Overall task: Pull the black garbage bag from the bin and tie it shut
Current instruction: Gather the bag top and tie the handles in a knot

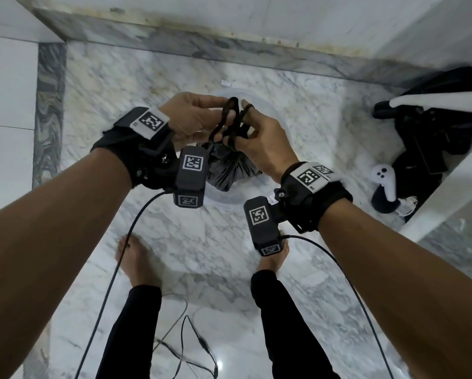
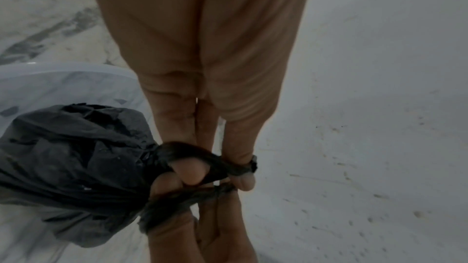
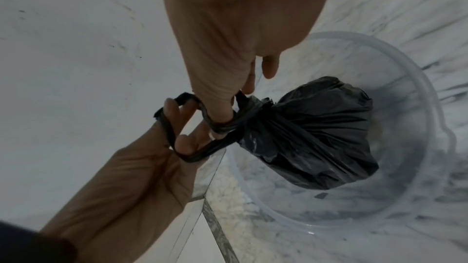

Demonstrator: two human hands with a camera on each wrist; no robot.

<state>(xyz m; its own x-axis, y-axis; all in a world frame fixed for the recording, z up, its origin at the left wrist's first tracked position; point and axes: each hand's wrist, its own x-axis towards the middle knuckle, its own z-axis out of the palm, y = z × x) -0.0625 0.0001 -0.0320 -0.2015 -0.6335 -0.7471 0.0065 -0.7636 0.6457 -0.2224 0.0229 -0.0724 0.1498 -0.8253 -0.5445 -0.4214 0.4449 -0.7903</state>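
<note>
The black garbage bag (image 1: 229, 166) hangs bunched and closed at the neck, just over the clear plastic bin (image 1: 223, 199) on the marble floor. Its two top ends are twisted into thin black strands (image 1: 230, 119) that cross between my hands. My left hand (image 1: 223, 110) pinches one strand between thumb and fingers. My right hand (image 1: 243, 124) has a strand looped round its index finger. In the right wrist view the bag (image 3: 316, 137) hangs inside the rim of the bin (image 3: 430, 107), with my right hand (image 3: 222, 111) hooked through the loop and my left hand (image 3: 177, 127) spreading it. The left wrist view shows the bag (image 2: 70, 167) at the lower left.
A white hand controller (image 1: 385, 181) and black gear (image 1: 431, 132) lie at the right, beside a white furniture edge (image 1: 448, 187). Cables (image 1: 188, 337) trail over the floor by my bare feet (image 1: 136, 258). The wall base (image 1: 229, 42) runs behind the bin.
</note>
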